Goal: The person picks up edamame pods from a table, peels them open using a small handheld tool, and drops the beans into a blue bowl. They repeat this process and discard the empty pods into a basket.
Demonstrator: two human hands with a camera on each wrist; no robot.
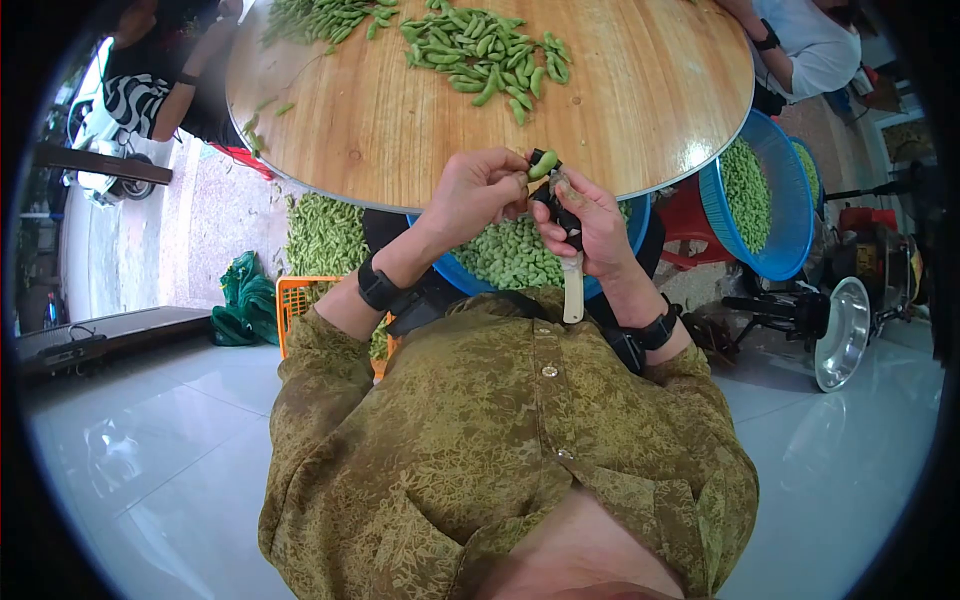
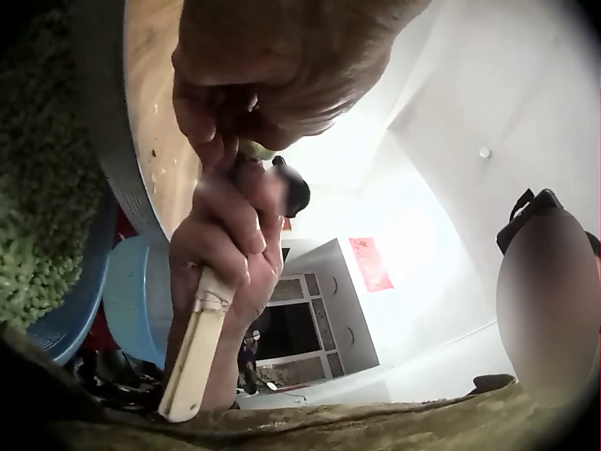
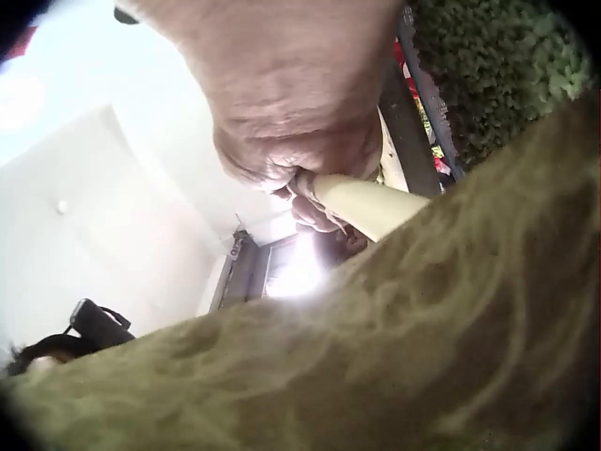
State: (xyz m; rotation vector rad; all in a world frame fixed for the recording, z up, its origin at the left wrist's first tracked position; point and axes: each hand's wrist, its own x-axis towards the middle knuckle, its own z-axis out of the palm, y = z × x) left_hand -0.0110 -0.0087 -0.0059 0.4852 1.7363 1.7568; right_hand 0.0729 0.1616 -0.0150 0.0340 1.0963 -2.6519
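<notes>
A green soybean pod [image 1: 543, 165] is between the two hands, just over the table's near edge. My left hand [image 1: 478, 195] pinches at the pod's end with curled fingers and thumb. My right hand [image 1: 597, 225] grips a tool with a long cream handle [image 1: 573, 290], which sticks out below the palm toward the shirt; the tool's working end is hidden. Something black covers part of the right fingers near the pod. In the left wrist view the slotted cream handle [image 2: 195, 362] shows below the right fist, with a sliver of pod [image 2: 255, 149] above it.
A pile of pods [image 1: 480, 50] lies on the round wooden table [image 1: 340, 130]. Below the hands stands a blue basin of shelled green beans [image 1: 510, 250]. More pods [image 1: 325, 235] lie left by an orange crate [image 1: 292, 300]. Another blue basin [image 1: 715, 200] stands right. Two people sit across.
</notes>
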